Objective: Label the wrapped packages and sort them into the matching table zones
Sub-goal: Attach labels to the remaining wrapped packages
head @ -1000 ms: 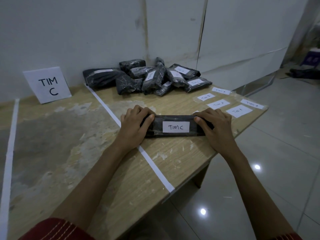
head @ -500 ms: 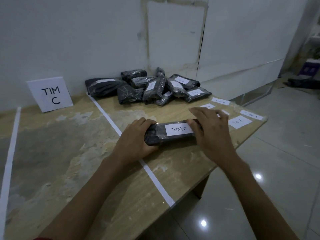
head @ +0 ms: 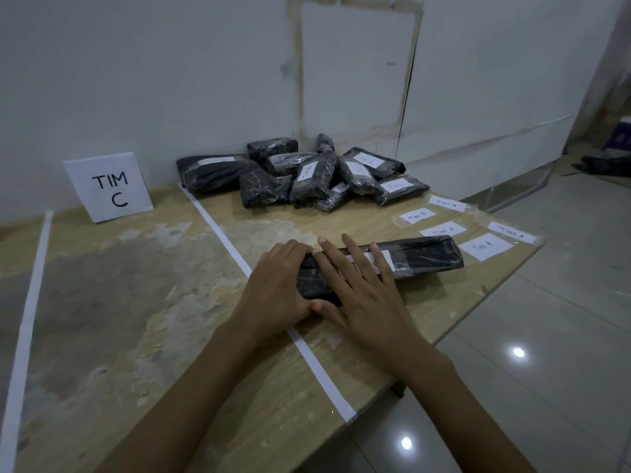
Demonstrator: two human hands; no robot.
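A long black wrapped package [head: 423,256] lies on the wooden table [head: 266,390], just right of a white tape line [head: 222,238]. Its white label [head: 384,260] is mostly covered. My left hand [head: 273,295] grips the package's left end, fingers curled over the top edge. My right hand [head: 362,291] lies flat on the package with straight spread fingers pressing on the label. A pile of several black wrapped packages [head: 307,179] sits at the back by the wall, some with white labels. Loose paper labels [head: 485,246] lie at the right edge.
A white card reading "TIM C" [head: 109,189] leans on the wall at the back left, in a zone bounded by another tape line [head: 27,319]. The table's right edge drops to a tiled floor [head: 546,370]. Dark items [head: 607,163] lie on the floor far right.
My right hand has slid left from the package's right end onto its top and now covers the label. The package has tilted, its right end farther back. My left hand still grips the left end.
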